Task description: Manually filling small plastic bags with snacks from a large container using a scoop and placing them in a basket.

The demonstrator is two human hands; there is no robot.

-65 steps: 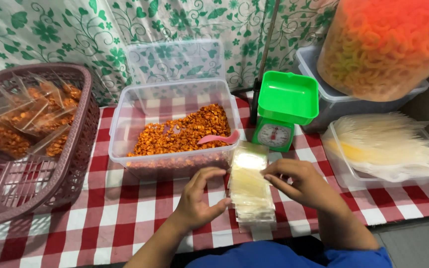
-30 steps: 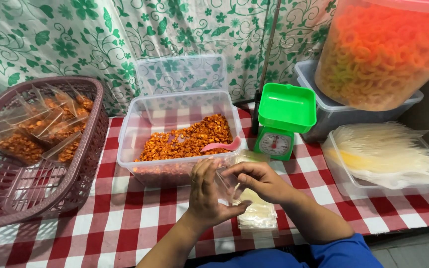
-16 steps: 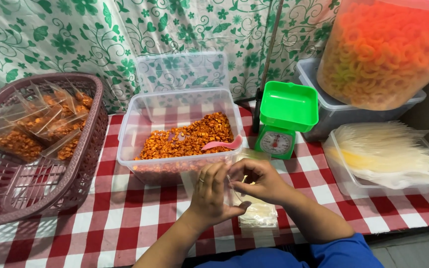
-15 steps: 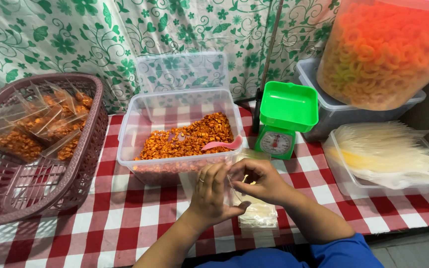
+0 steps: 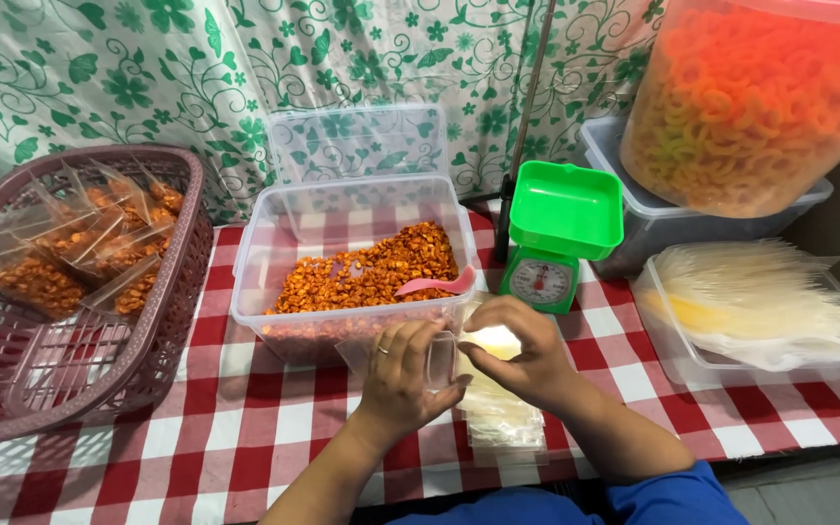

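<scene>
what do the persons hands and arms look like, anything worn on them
Both forearms are bare, with no gloves or watch in view. The left hand wears a thin ring on one finger; the right hand shows no ring from this angle. A blue sleeve covers the right upper arm near the bottom edge of the view.

Left hand (image 5: 402,374) and right hand (image 5: 520,348) together pinched a small clear plastic bag (image 5: 441,358) above a stack of empty bags (image 5: 504,418), just before the clear tub of orange snack (image 5: 362,277). Green scale (image 5: 558,233) stood beside it.
</scene>
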